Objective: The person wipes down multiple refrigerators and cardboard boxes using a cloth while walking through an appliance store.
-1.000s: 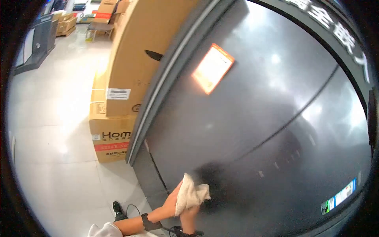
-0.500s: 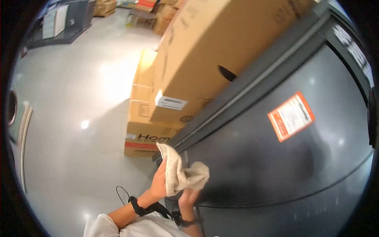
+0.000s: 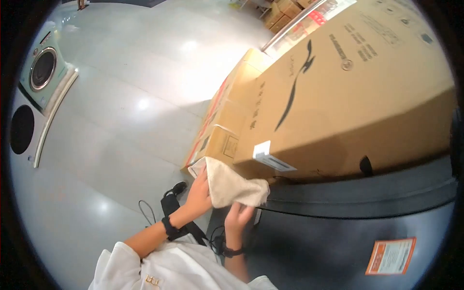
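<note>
A beige cloth (image 3: 231,186) hangs between my two hands in front of my body. My left hand (image 3: 199,194) has hold of its left part, with the fingers partly covered by the fabric. At the cloth's lower right edge, my right hand (image 3: 239,216) pinches the fabric. Just beyond the cloth stand a tall cardboard box (image 3: 319,106) and a lower box (image 3: 232,116). A dark glossy panel (image 3: 309,246) with an orange-and-white label (image 3: 391,256) lies to the right of my right hand.
Pale floor tiles (image 3: 121,121) stretch across the left. A green front-loading washer (image 3: 43,70) stands at the far left, beside a white machine (image 3: 23,123). More cartons (image 3: 285,14) are at the top. A thin black cable (image 3: 145,212) loops near my left forearm.
The view has turned left, so the cardboard boxes fill more of the right side and the washers have come into view. The cloth stays in both hands and looks more spread out.
</note>
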Demonstrator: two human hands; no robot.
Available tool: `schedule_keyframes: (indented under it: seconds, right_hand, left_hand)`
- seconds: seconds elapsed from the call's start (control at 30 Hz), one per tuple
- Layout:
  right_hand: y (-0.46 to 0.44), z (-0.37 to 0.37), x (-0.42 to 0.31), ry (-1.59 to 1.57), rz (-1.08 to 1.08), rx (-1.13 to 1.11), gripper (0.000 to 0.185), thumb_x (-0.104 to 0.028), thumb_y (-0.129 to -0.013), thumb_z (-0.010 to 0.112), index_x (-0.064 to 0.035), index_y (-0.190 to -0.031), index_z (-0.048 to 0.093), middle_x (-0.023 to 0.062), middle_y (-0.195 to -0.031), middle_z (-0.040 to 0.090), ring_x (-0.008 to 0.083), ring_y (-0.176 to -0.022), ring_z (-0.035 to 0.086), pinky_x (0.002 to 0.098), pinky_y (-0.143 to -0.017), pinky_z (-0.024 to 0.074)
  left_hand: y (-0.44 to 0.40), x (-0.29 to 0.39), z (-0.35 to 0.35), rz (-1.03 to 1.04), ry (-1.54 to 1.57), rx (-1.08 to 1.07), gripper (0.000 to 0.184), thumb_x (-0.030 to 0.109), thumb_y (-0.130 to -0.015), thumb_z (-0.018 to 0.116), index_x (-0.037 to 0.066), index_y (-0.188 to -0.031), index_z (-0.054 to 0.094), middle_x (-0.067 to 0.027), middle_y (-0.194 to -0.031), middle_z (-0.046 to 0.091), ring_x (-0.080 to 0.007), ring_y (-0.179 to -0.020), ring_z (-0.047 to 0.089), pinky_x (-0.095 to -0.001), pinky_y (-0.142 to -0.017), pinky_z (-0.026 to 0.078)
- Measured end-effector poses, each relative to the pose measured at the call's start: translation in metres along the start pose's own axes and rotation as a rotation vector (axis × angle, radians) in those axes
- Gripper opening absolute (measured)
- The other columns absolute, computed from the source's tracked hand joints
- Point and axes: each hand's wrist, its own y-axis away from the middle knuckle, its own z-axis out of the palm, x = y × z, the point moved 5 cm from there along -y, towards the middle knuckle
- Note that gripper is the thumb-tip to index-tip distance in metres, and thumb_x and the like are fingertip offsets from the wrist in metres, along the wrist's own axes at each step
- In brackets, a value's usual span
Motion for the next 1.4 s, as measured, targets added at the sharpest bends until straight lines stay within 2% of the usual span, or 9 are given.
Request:
schedule_keyframes:
  seconds: [0.17,0.33,0.43,0.8,0.9,1.0,1.1,1.2,1.4]
  right_hand:
    - [-0.076,0.075,0.05,0.163,0.17,-0.101,0.037,-0.02,-0.101,0.053,0.0071,-0.126,0.051,0.0258,-0.122,0.058,0.0336,-0.115,0.056,0.0428,-0.1,0.0408]
    - [-0.117,0.132,0.126,0.067,0.524,-0.121,0.03,-0.025,-0.106,0.043,0.0046,-0.11,0.049,0.0201,-0.105,0.056,0.0285,-0.098,0.054,0.0401,-0.093,0.0418]
    - [-0.144,0.164,0.157,0.081,0.561,-0.038,0.034,-0.027,-0.105,0.043,0.0063,-0.098,0.047,0.0266,-0.101,0.056,0.0364,-0.096,0.056,0.0471,-0.091,0.0424]
    - [-0.257,0.236,0.187,0.232,0.898,0.073,0.058,-0.034,-0.098,0.057,0.0122,-0.131,0.046,0.0327,-0.131,0.054,0.0405,-0.124,0.053,0.047,-0.104,0.0409]
    - [-0.281,0.26,0.209,0.254,0.88,0.179,0.059,-0.033,-0.098,0.057,0.0117,-0.134,0.044,0.0312,-0.135,0.052,0.0379,-0.127,0.053,0.0445,-0.105,0.0416]
    - [-0.303,0.279,0.205,0.171,0.829,0.288,0.056,-0.029,-0.099,0.055,0.0104,-0.137,0.043,0.0283,-0.135,0.053,0.0346,-0.126,0.054,0.0421,-0.103,0.0429]
    - [-0.353,0.3,0.196,0.023,0.848,0.304,0.054,-0.026,-0.1,0.054,0.0085,-0.139,0.041,0.0256,-0.136,0.054,0.0326,-0.126,0.054,0.0411,-0.103,0.0433]
    - [-0.398,0.315,0.185,-0.04,0.894,0.32,0.053,-0.025,-0.1,0.054,0.007,-0.14,0.04,0.0245,-0.135,0.054,0.0317,-0.127,0.053,0.041,-0.103,0.0435]
    - [-0.427,0.331,0.229,-0.102,0.879,0.356,0.057,-0.027,-0.101,0.053,0.006,-0.145,0.036,0.0254,-0.141,0.05,0.0318,-0.13,0.051,0.0396,-0.105,0.0419]
  left_hand:
    - [-0.077,-0.095,0.013,-0.078,-0.138,-0.057,0.053,0.023,-0.089,0.063,0.002,-0.137,0.053,-0.0248,-0.147,0.044,-0.0464,-0.14,0.034,-0.0484,-0.119,0.025]
    - [-0.141,-0.161,0.037,-0.255,0.033,-0.191,0.045,0.016,-0.092,0.057,0.002,-0.135,0.053,-0.0241,-0.139,0.051,-0.0442,-0.129,0.046,-0.0453,-0.109,0.038]
    - [-0.175,-0.152,0.034,-0.043,-0.067,-0.235,0.045,0.017,-0.093,0.055,0.001,-0.135,0.052,-0.0236,-0.139,0.051,-0.0458,-0.131,0.043,-0.0492,-0.111,0.035]
    - [-0.306,-0.215,0.03,0.15,-0.672,-0.899,0.058,0.032,-0.093,0.052,0.008,-0.146,0.046,-0.0113,-0.154,0.042,-0.0332,-0.149,0.026,-0.0562,-0.121,0.014]
    - [-0.351,-0.24,0.023,0.34,-0.662,-0.869,0.061,0.032,-0.092,0.053,0.008,-0.148,0.044,-0.0119,-0.157,0.038,-0.0329,-0.149,0.025,-0.0569,-0.12,0.015]
    - [-0.394,-0.237,0.015,0.287,-0.634,-1.047,0.065,0.032,-0.091,0.055,0.007,-0.15,0.042,-0.013,-0.159,0.035,-0.0334,-0.149,0.025,-0.0556,-0.119,0.018]
    - [-0.435,-0.241,0.002,0.251,-0.568,-0.919,0.063,0.027,-0.088,0.059,0.004,-0.145,0.046,-0.0165,-0.157,0.034,-0.0351,-0.148,0.027,-0.0554,-0.117,0.024]
    - [-0.472,-0.247,-0.011,0.165,-0.474,-0.799,0.05,0.021,-0.085,0.062,0.002,-0.131,0.056,-0.019,-0.15,0.042,-0.0359,-0.142,0.034,-0.0537,-0.112,0.031]
    - [-0.523,-0.279,0.004,-0.149,-0.497,-0.953,0.02,0.018,-0.087,0.06,0.004,-0.1,0.058,-0.0203,-0.099,0.069,-0.0411,-0.091,0.068,-0.0501,-0.073,0.053]
